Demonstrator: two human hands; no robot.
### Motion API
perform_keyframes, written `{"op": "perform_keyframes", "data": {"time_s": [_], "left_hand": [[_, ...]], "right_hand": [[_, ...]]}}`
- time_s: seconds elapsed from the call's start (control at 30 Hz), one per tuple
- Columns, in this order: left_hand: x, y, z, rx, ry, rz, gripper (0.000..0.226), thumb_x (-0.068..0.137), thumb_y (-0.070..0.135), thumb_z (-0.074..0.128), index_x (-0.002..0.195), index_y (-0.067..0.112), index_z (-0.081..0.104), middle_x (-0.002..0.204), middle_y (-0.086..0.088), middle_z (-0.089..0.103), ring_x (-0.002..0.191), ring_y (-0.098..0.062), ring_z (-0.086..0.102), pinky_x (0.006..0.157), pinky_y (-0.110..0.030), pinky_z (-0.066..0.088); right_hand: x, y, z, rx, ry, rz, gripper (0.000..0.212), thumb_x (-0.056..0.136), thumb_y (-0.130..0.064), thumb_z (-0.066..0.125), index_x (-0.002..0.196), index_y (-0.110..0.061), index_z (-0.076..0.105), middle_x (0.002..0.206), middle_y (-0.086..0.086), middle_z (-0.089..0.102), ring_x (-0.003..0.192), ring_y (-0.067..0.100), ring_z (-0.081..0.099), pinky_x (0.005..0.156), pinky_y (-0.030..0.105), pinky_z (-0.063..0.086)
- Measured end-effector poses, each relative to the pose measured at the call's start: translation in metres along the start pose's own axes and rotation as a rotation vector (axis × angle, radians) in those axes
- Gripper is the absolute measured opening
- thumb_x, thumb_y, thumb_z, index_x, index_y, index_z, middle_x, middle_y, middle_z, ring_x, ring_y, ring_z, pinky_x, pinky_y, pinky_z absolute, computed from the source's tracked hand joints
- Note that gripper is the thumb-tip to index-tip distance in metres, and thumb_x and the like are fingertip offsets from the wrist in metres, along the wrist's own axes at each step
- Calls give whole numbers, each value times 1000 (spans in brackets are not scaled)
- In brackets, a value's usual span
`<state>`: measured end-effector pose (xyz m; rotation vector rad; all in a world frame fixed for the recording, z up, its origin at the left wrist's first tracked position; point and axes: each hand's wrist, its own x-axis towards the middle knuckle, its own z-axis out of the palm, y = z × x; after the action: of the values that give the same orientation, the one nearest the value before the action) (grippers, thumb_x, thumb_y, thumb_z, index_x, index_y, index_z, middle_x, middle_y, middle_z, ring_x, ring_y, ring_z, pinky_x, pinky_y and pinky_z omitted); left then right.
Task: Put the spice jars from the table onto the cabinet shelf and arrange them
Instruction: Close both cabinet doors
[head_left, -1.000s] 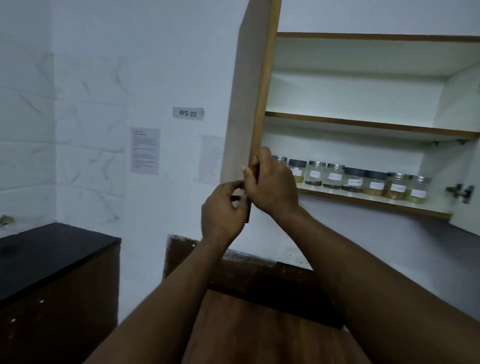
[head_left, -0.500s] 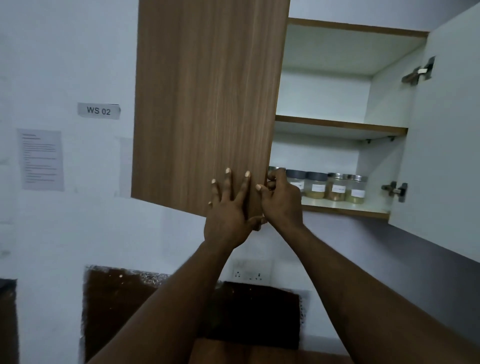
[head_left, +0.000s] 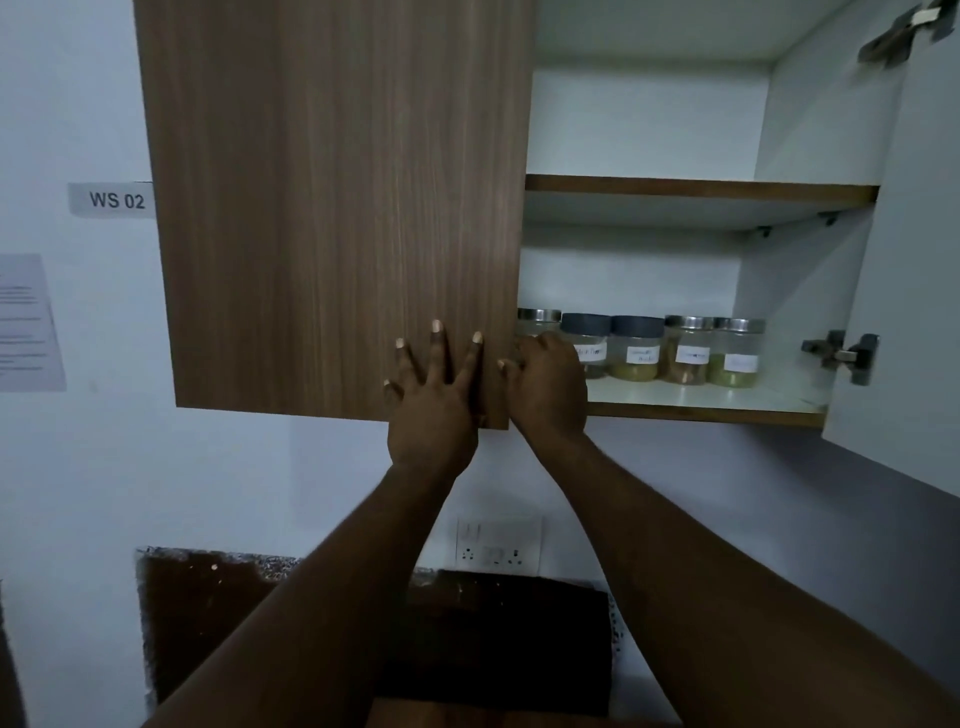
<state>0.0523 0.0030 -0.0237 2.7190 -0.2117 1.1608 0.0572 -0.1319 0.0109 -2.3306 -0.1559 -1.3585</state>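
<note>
**A:** So, reading from the left, which step is this?

**B:** Past the WS 02 sign (head_left: 117, 200) on the wall comes the left door (head_left: 337, 208), wood-grained and standing nearly across its half of the cabinet. I judge the placing is done and the cabinet is being closed.

**A:** And the hands?

**B:** The left hand (head_left: 431, 400) lies flat on the door's face near its lower free corner. Its fingers (head_left: 439, 358) are straight, spread wide and pressing. Just beside it, the right hand (head_left: 548, 387) sits at the door's free edge with its fingers (head_left: 543, 349) curled round that edge. Neither hand holds a jar.

**A:** Where are the jars, then?

**B:** The spice jars (head_left: 636, 348) stand upright in a close row on the lower shelf (head_left: 701, 410), labels outward. Five show, and the leftmost is partly hidden behind the right hand and the door's edge. Any further left are hidden by the door. The right knuckles sit just in front of the leftmost jars, but I cannot tell whether they touch.

**A:** What does the next move call for?

**B:** Probably the right fingers must slip off the edge before it meets the frame, or they get pinched, while the left palm finishes the push. Then the right door (head_left: 909, 312) needs swinging in. It hangs wide open with its hinge (head_left: 841, 356) exposed.
</note>
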Motion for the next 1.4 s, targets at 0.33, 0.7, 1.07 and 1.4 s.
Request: {"op": "perform_keyframes", "data": {"time_s": [0.33,0.7,1.07,1.4], "left_hand": [[7,-7,6,60,-1,47,96,98,44,60,161,35,-13,169,-14,-17,150,-56,-5,115,-67,28],[-19,11,-26,-93,-30,319,74,95,24,57,161,24,23,167,-7,24,151,-37,23,119,-61,26],[-77,179,-108,-539,-36,847,66,89,17,57,153,22,40,146,1,56,128,-26,55,102,-42,46],[-149,365,-194,-742,65,1114,76,88,9,64,157,22,34,156,-5,45,134,-30,50,104,-47,46]], "right_hand": [[-6,6,17,-71,11,-24,23,94,-27,62,109,-12,73,102,8,68,101,28,59,76,35,48],[-41,-14,-53,-135,-45,-1,37,89,-31,67,124,-22,68,109,1,71,100,22,64,82,37,55],[-121,34,-255,-486,180,308,25,90,-27,61,113,-21,69,104,-4,70,95,18,63,75,32,50],[-190,95,-442,-767,560,684,70,85,-33,73,142,-8,42,139,16,50,123,35,52,96,45,48]]}}
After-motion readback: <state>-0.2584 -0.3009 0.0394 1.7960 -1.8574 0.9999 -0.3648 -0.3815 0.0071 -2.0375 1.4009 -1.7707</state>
